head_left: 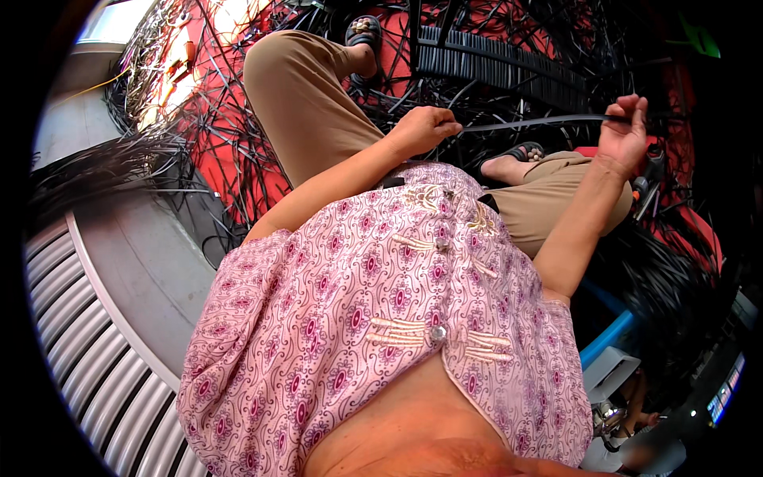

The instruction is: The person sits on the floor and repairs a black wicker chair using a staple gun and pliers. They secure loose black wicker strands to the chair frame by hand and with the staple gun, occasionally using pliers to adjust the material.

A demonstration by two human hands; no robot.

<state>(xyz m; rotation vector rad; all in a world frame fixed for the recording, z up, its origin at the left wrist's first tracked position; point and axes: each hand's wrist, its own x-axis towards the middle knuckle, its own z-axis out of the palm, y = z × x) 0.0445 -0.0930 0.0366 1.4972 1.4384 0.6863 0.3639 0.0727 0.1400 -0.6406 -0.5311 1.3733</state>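
Pink patterned shirt [318, 310] (cream trim [397, 333], round buttons [438, 334]), tan trousers [298, 103], dark sandals [363, 37].

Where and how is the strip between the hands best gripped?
Probably at mid-length, by a fingertip pinch from above: the strip is long and narrow, its ends lie at the left hand and right hand, and nothing covers its middle.

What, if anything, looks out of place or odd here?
Mainly the loose black strips: they sprawl in tangles across the red surface, unlike the evenly lined-up row of strips. The held strip shows no clear damage.
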